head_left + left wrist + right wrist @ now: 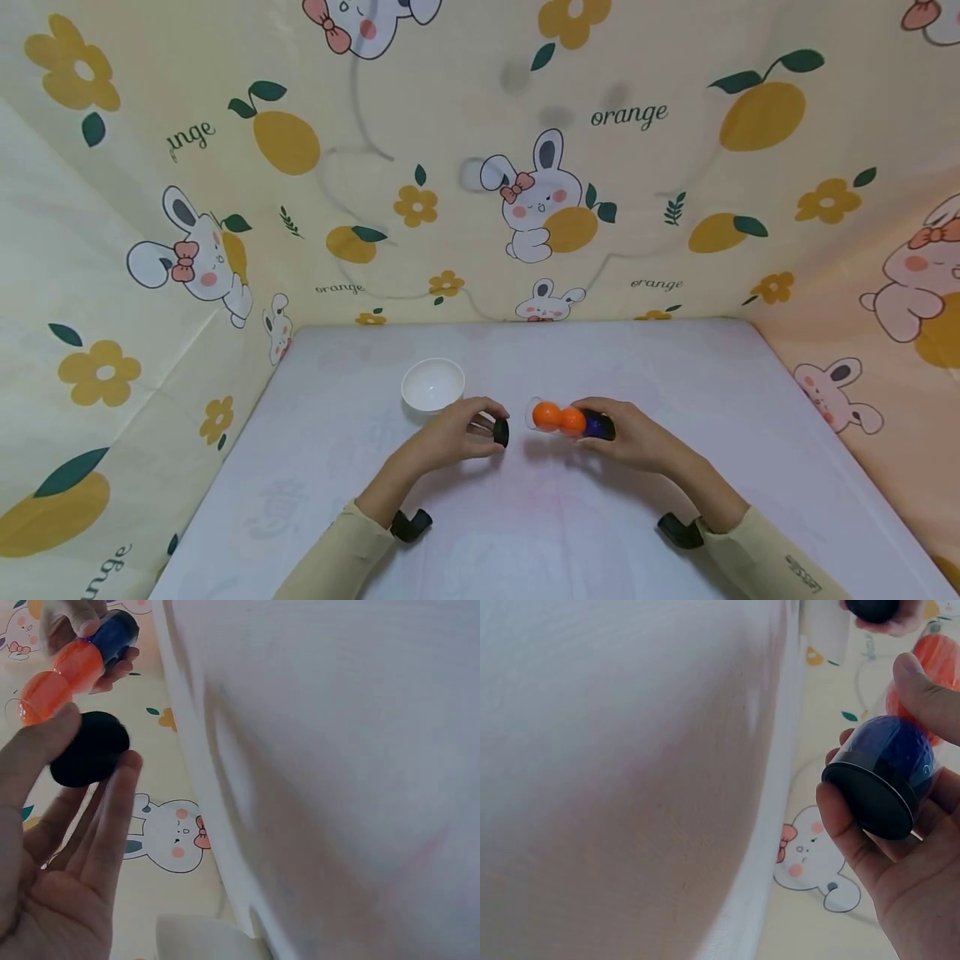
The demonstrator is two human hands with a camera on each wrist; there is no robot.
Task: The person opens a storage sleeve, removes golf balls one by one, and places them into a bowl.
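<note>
Head view: nearest the camera, two beige sleeves [337, 558] are seen reaching over a white table [525, 533], each wrist fitted with a black mount. Further in, a black cap [501, 432] is pinched by the left hand [450, 437] between thumb and fingertips, a grip confirmed in the left wrist view, where the cap [90, 748] is pressed between the thumb and two extended fingers. Just beside it, apart from the cap, a clear tube [570, 420] holding two orange balls and one blue ball is gripped by the right hand [637, 437] at its blue end (the open mouth is turned toward the cap). The tube's black base [870, 801] is shown cupped in curled fingers in the right wrist view. Beyond the left hand, a white bowl [432, 385] is set on the table. Farthest back, a cloth backdrop [525, 167] printed with rabbits and oranges is hung.
</note>
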